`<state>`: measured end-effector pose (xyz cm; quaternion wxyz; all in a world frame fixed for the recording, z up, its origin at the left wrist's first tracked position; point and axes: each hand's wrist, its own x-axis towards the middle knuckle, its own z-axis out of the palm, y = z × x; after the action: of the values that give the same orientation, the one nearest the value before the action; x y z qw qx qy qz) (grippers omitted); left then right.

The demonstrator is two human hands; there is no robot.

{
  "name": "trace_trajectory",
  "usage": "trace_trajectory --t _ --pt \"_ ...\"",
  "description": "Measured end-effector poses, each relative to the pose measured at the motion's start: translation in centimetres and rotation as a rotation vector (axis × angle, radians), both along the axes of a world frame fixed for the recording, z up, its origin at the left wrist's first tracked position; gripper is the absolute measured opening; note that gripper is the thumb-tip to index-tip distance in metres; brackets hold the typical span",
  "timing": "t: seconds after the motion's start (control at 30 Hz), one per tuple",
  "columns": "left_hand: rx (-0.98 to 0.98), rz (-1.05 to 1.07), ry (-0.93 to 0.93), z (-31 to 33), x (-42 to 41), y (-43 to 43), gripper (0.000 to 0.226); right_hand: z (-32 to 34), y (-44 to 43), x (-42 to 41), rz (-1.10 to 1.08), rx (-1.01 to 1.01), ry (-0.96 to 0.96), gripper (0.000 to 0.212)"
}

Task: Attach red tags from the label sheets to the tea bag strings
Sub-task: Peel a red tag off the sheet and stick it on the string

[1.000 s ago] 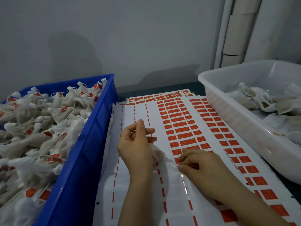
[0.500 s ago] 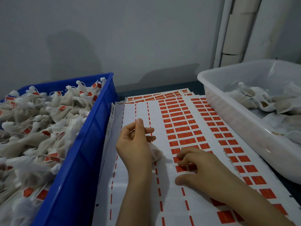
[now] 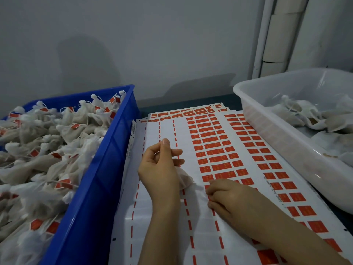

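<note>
**Tea bag held in left hand; right hand at the tag column**

Head view. The label sheets [image 3: 177,222] lie stacked on the dark surface [image 3: 227,101], running from 6 o'clock to 12 o'clock. Their left columns are stripped to white backing. Red tags [image 3: 215,146] fill the columns toward 1 o'clock.

The left hand [image 3: 158,169], at centre, has its fingers curled round a white tea bag [image 3: 186,179], which bulges out of the palm on the 3 o'clock side. Its thumb and forefinger are raised and pressed together; any string between them is too fine to confirm.

The right hand [image 3: 229,199], at 5 o'clock, lies knuckles up on the sheets with its fingers curled. Its fingertips [image 3: 209,193] sit at the lower end of a tag column. Whether it has hold of a tag cannot be told.

A blue crate [image 3: 99,178] at 9 o'clock is heaped with tagged bags [image 3: 47,159]. A white tub [image 3: 277,138] at 2 o'clock holds a few more bags [image 3: 298,113].
</note>
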<state>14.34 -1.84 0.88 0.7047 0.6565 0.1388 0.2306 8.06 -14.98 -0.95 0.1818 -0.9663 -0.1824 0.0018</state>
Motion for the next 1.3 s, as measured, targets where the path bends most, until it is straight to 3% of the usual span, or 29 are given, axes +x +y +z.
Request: trace_trajectory --t 0.1,0.4,0.73,1.1,1.3 --pt "0.003 -0.005 0.005 0.0 0.0 0.1 0.014 -0.3 0.0 -0.1 0.008 -0.027 -0.015 0.039" --pt "-0.002 -0.029 -0.016 0.0 -0.1 0.0 0.012 -1.0 0.3 -0.4 -0.157 0.224 0.095 0.012" --pt "-0.026 -0.030 -0.017 0.1 -0.1 0.1 0.012 -2.3 0.2 -0.8 -0.157 0.213 -0.064 0.023" --pt "-0.022 -0.059 0.006 -0.1 0.1 0.2 0.011 -1.6 -0.6 -0.7 0.006 -0.006 -0.184 0.043" --pt "-0.020 -0.059 0.008 0.0 0.0 0.1 0.010 -1.9 -0.5 -0.8 -0.105 0.145 -0.227 0.030"
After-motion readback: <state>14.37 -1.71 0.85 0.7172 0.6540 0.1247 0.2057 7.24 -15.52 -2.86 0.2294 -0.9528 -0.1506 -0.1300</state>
